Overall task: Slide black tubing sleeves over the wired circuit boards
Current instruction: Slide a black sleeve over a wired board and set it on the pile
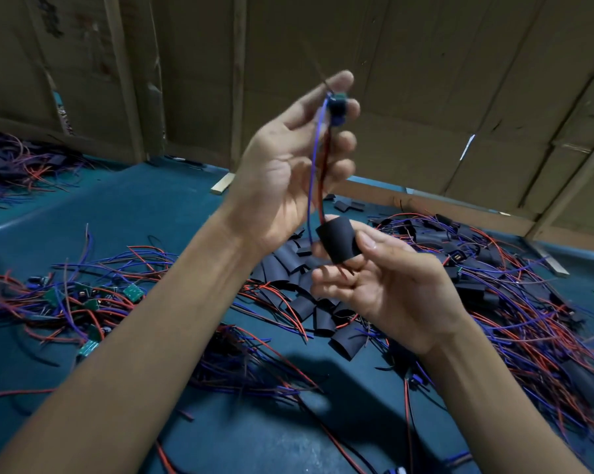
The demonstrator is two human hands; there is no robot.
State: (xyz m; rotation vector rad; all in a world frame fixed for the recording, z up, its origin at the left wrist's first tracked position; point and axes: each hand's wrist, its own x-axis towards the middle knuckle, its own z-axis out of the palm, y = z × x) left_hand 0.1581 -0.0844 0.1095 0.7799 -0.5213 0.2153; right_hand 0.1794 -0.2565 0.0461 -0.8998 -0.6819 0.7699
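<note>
While left hand [288, 159] pinches board [338, 100], right fingers [367, 242] grip sleeve [336, 239] below.

Makeshift assembly workshop: cardboard walls [374, 80], heaps of wired boards [83, 299], tubing sleeves [309, 306].

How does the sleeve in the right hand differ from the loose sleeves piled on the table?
The held sleeve is pinched open and rounded, with the red and blue wires entering it; the piled sleeves lie flat and mostly unthreaded. The held one is raised; the pile rests on the table. Both are black tubing.
</note>
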